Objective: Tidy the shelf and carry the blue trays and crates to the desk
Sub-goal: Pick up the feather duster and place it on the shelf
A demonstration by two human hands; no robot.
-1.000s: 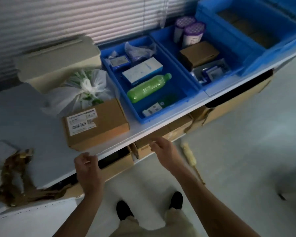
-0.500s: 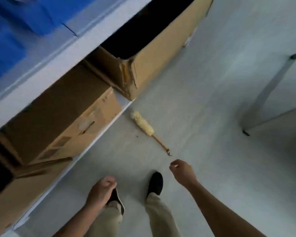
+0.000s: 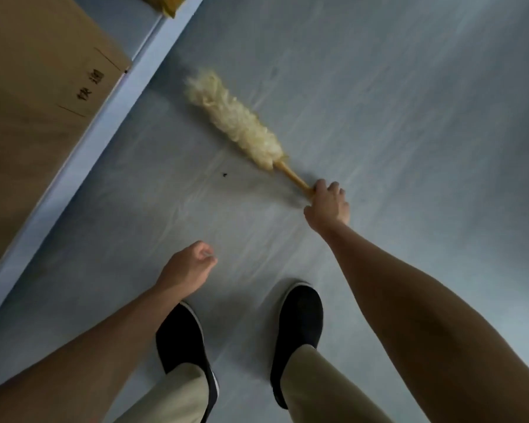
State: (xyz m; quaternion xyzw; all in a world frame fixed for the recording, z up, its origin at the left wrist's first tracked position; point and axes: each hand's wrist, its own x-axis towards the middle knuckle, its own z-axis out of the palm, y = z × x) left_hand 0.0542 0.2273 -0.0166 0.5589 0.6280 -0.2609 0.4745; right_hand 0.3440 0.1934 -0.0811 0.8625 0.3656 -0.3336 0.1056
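Feather duster [image 3: 239, 122] lying on the pale floor [image 3: 409, 117], just beside the shelf's bottom edge [image 3: 83, 148], long axis diagonal: woolly head up-left toward the shelf, wooden handle [image 3: 293, 177] down-right toward the body. Handle end enclosed by right hand [image 3: 327, 206], fingers curled shut around it from above; head trailing away from the grip, up and to the left. Left hand [image 3: 187, 268] loosely fisted and empty, hanging above the left shoe [image 3: 184, 346], well apart from the duster. Cardboard box [image 3: 34, 102] stowed on the lowest shelf at upper left. Blue trays and crates out of view. Judged step: lifting the duster by its handle, pivot at the right hand, head likely to drag last; shelf tidying barely begun.
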